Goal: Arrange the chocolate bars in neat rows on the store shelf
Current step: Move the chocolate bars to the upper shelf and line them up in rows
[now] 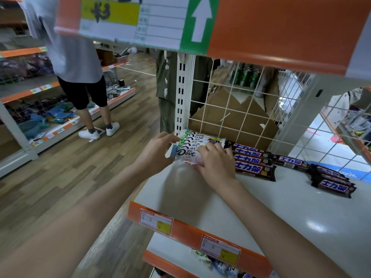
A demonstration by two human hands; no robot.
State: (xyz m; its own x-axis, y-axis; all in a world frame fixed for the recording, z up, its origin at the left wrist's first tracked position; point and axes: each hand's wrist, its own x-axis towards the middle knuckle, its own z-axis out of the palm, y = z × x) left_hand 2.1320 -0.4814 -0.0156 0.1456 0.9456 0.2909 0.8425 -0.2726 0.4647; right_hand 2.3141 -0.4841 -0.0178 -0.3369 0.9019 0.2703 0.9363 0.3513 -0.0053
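Head view, one entry, all places given relative to the shelf (261, 207), a white board with an orange front lip.

Dove bars (197, 142): white wrappers, laid side by side in a row at the shelf's back left corner, against the slotted upright (181, 93). The nearest bar carries the readable "Dove" mark.

Left hand (154, 155): at the shelf's left edge, fingers curled round the left ends of the Dove bars, thumb under the nearest one.

Right hand (215, 165): on the shelf, just right of the left hand, fingers bent down over the right half of the nearest Dove bars, pinching them from above.

Dark bars (254, 160): brown wrappers with blue-and-white lettering, a row of four touching the Dove row's right end, a fifth lying end-on to their right.

Second dark stack (333, 182): a few more of the same, toward the shelf's right side, well apart from the first row.

Wire grid (251, 101): white mesh forming the shelf's back; cardboard (230, 119) and green cans show behind it.

Price tags (156, 220): two red-and-yellow labels on the shelf's orange lip.

Bystander (80, 81): person in grey top, black shorts and white shoes, standing in the aisle far left of the shelf.
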